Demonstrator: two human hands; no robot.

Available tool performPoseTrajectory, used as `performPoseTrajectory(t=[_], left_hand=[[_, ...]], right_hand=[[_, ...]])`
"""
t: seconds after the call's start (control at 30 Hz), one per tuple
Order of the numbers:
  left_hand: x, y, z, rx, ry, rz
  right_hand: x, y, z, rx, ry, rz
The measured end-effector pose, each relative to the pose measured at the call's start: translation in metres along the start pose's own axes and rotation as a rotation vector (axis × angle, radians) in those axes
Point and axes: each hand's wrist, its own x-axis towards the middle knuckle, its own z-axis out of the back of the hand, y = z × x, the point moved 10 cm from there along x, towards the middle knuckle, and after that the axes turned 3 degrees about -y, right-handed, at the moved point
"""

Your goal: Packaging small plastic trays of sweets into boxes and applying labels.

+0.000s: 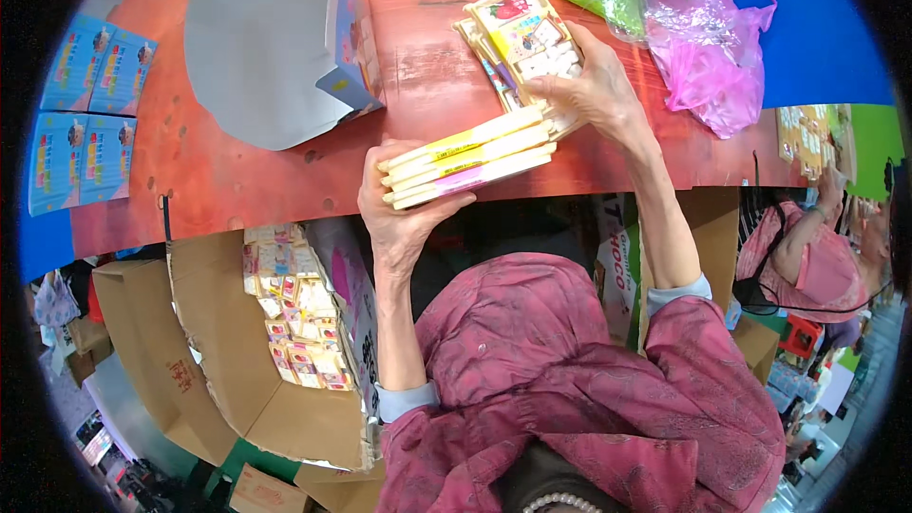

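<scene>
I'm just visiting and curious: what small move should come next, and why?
Perhaps bring the strawberry packet in the right hand onto the stack: the left hand grips that stack, and the packet is close beside it.

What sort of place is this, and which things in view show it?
Likely a hand-packing workplace: the person's left hand holds a stack of flat packets, more packets lie in an open carton, and blue boxes sit grouped on the left.
</scene>
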Motion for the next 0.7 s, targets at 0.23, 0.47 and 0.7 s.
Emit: performPoseTrajectory(t=[0.23, 0.47, 0.7], left_hand=[[-0.001, 0.002, 0.007, -0.006, 0.016, 0.014], [-0.015, -0.008, 0.028, 0.046, 0.024, -0.042], [-0.018, -0.005, 0.025, -0.206, 0.005, -0.030]], right_hand=[[-0.003, 0.028, -0.008, 0.221, 0.286, -0.054], [-0.034, 0.092, -0.058, -0.445, 0.517, 0.497], [-0.044, 0.092, -0.083, -0.352, 0.795, 0.467]])
